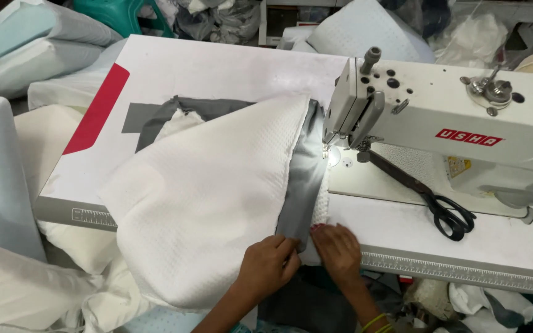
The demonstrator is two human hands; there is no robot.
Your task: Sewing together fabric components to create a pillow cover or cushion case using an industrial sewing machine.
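A white textured fabric cover [198, 191] lies across the sewing table, with a grey fabric strip [303, 179] running along its right edge up to the needle of the white sewing machine [451, 123]. My left hand [269, 265] pinches the near end of the grey strip against the white fabric. Just right of the strip's end, my right hand [338, 253] rests flat on the fabric edge, fingers pressing down. Both hands are at the table's front edge.
Black scissors [439, 206] lie on the machine bed to the right. The white table top [217, 68] has a red stripe and a ruler scale along its front. Pillows and piles of white fabric [7, 185] surround the table on the left and behind.
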